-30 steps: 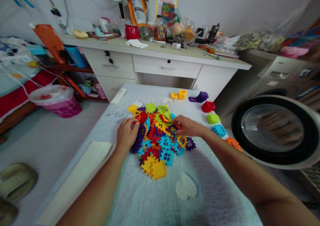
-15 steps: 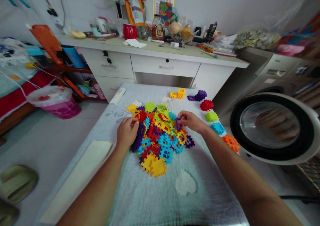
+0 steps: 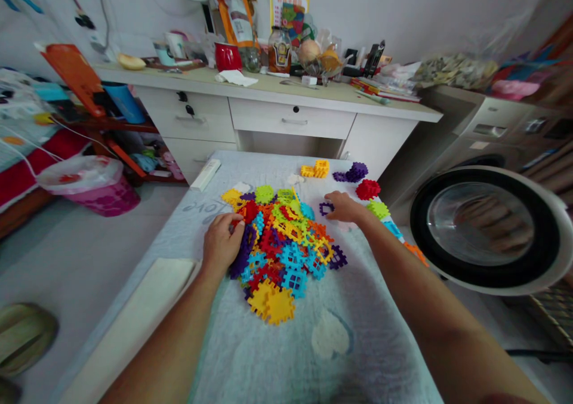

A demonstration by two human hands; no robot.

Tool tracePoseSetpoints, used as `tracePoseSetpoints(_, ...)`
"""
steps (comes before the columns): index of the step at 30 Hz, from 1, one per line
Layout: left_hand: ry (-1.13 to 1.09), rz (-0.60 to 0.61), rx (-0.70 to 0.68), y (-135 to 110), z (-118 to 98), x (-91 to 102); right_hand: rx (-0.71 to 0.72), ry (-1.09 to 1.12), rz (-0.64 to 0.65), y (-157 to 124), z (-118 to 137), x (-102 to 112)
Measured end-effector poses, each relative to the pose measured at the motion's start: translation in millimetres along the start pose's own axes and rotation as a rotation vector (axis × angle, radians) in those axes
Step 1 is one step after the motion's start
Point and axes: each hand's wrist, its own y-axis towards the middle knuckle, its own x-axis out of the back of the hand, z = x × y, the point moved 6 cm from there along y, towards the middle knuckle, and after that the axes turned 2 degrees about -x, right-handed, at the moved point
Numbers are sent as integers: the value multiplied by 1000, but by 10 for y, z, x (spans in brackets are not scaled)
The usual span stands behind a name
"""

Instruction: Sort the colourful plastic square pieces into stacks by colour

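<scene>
A heap of coloured plastic interlocking tiles point(image 3: 290, 255) lies on the cloth-covered table, in purple, red, blue, yellow, green and orange. At the heap's left edge rests my left hand point(image 3: 222, 240), its fingers curled beside a purple tile point(image 3: 245, 252); what its fingertips grip, if anything, is hidden. My right hand point(image 3: 344, 207) is off the heap's far right side, pinching a small purple window-shaped tile point(image 3: 325, 208) just above the cloth. Past it, tiles sorted by colour line the table's right edge: purple point(image 3: 357, 172), red point(image 3: 367, 190), green point(image 3: 378, 209), blue and orange.
Yellow tiles point(image 3: 316, 169) sit near the table's far edge. A white box point(image 3: 206, 175) lies at the far left corner. To the right, a washing machine's open round door point(image 3: 481, 228) stands close to the table. Behind is a cluttered white desk point(image 3: 290, 117).
My right hand has moved away from the heap, up and to the right, carrying the purple tile. My left hand stays by the heap's left edge. The view has shifted slightly.
</scene>
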Motion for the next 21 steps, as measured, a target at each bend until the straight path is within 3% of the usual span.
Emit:
tracePoseSetpoints(3, -7, 3, -6, 1, 0, 0, 48, -93, 56, 60, 61, -26)
tracePoseSetpoints(7, -14, 11, 0, 1, 11, -2, 83, -116, 27, 188, 6, 27)
tracePoseSetpoints(15, -18, 19, 4, 8, 20, -4, -225, -160, -192, 556, -624, 378)
tracePoseSetpoints(21, -18, 15, 6, 12, 16, 6, -276, -155, -257, 823, -802, 408)
